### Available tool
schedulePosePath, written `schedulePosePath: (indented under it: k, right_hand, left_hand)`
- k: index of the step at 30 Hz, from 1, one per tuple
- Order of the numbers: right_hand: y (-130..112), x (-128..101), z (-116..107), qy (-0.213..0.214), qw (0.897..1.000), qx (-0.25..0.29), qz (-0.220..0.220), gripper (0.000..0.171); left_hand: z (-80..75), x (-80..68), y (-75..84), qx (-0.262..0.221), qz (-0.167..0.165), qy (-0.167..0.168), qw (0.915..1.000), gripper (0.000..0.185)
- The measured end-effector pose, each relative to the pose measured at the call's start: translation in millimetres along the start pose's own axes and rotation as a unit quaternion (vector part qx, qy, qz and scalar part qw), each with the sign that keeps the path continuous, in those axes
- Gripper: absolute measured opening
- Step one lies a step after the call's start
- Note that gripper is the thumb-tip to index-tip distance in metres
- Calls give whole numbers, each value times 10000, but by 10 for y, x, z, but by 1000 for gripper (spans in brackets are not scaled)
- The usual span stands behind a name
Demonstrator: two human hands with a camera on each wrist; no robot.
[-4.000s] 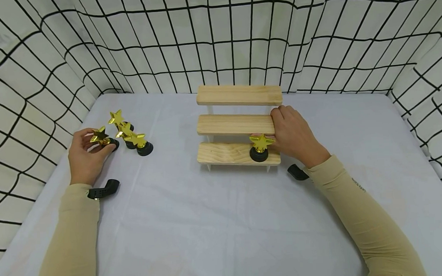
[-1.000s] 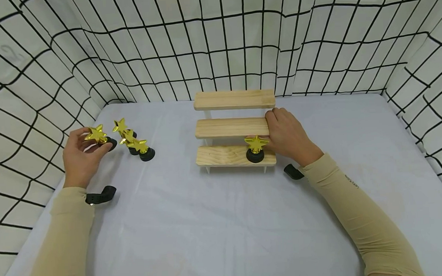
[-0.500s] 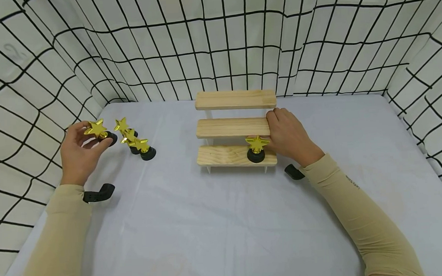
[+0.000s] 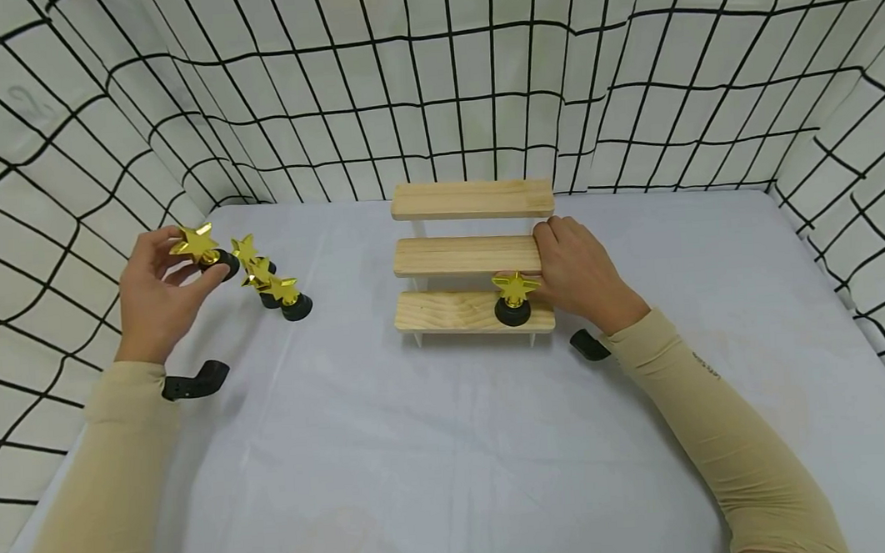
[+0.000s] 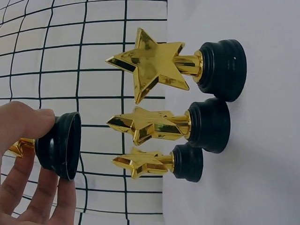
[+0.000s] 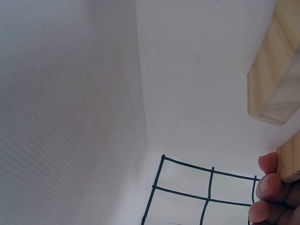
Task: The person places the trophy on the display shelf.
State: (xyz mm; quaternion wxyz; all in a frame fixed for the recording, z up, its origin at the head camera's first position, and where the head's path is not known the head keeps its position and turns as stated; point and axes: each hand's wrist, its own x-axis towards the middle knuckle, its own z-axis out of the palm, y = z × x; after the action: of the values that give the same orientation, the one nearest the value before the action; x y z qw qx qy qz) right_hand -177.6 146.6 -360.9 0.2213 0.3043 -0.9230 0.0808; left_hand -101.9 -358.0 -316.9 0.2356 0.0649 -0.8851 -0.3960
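The held trophy (image 4: 197,244), a gold star on a black base, is off the worktop (image 4: 391,438) at the far left. The left hand (image 4: 154,302) grips it by the base, thumb on one side and fingers on the other, nearly closed around it. In the left wrist view, the base rim stands apart from the white surface. Change noted: compared with half a second ago, the held trophy sits slightly higher in the head view. Its weight therefore appears to rest on the left hand alone.

Just beside it, three standing trophies (image 5: 145,125) remain upright in a close row (their positions are unaltered).

Well apart, toward the center, is a three-tier wooden stand (image 4: 467,254). A placed trophy (image 4: 514,288) stands upright on its lowest shelf, near the right end. The right hand (image 4: 581,271) grips the right end of the middle shelf, fingers curled about the wood; its position is unchanged. A black wire grid (image 4: 492,98) lies behind the worktop.
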Motion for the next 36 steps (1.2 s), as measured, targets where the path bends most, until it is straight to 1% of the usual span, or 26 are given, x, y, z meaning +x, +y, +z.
schedulePosePath:
  k: [6, 12, 22, 26, 32, 36]
  right_hand:
    - [-2, -2, 0, 42, 10000, 0, -15, 82]
    - [0, -4, -1, 127, 9999, 22, -65, 81]
    - [1, -4, 5, 150, 9998, -55, -124, 81]
    - [9, -3, 20, 135, 9999, -26, -71, 81]
    - [17, -3, 29, 205, 9997, -66, -70, 80]
    - [15, -2, 27, 144, 9999, -75, -54, 81]
  left_hand:
    - [8, 10, 78, -3, 124, -99, 9999, 63]
    - [35, 2, 168, -44, 352, -202, 9992, 63]
    - [103, -6, 289, -192, 731, -300, 9967, 62]
    - [144, -17, 335, -261, 766, -377, 9960, 60]
    - [206, -42, 400, -378, 901, -503, 9939, 59]
    - [242, -67, 442, -385, 932, -622, 9930, 56]
